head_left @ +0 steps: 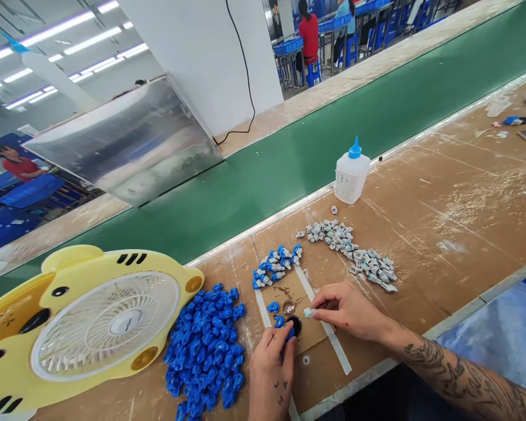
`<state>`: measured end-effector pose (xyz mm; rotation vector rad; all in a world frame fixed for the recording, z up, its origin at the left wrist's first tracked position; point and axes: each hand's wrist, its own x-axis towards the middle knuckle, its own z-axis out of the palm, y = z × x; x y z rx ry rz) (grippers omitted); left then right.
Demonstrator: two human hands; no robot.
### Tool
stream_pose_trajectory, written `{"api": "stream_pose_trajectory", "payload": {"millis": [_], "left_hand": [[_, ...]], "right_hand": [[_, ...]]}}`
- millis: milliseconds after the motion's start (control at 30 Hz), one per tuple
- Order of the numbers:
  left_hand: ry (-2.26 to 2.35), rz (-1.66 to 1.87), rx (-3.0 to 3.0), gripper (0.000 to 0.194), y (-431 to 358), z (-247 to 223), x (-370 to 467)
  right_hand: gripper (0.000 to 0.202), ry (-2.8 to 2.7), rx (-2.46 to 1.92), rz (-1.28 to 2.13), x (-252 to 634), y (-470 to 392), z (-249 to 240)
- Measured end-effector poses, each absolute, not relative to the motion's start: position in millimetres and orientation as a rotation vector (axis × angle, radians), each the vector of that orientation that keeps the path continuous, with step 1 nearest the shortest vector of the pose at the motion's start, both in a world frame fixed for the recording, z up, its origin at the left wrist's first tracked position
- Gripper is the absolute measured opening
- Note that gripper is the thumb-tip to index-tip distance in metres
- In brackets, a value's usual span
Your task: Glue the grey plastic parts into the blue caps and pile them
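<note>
Head view shows an unreadable bottle label (345,185), right fingers (326,316) pinching a grey piece (308,313), left fingers (277,334) gripping a half-hidden blue piece (290,333).

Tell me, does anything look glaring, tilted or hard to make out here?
Head view: the ceiling lights glare as white strips; head view: the metal panel carries smeary pale reflections; head view: the green belt slants up rightward; head view: the small print on the bottle is too small to read.
</note>
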<state>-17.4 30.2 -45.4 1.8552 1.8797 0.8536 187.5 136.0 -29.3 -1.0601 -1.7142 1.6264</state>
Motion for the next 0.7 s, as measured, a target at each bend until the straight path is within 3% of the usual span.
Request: {"api": "stream_pose_trajectory", "payload": {"millis": [300, 467, 700], "left_hand": [[1.916, 1.145, 1.332, 0.019, 27, -38, -10], [1.819, 1.461, 0.686, 0.037, 29, -38, -1], [1.692, 1.57, 0.415, 0.043, 32, -29, 10]], "right_hand": [[0.015, -1.553, -0.973, 1.671, 180, 124, -33], [0.014, -1.488, -0.903, 1.593, 169, 113, -34], [0.02, -1.646, -0.77, 1.393, 153, 101, -29]]}}
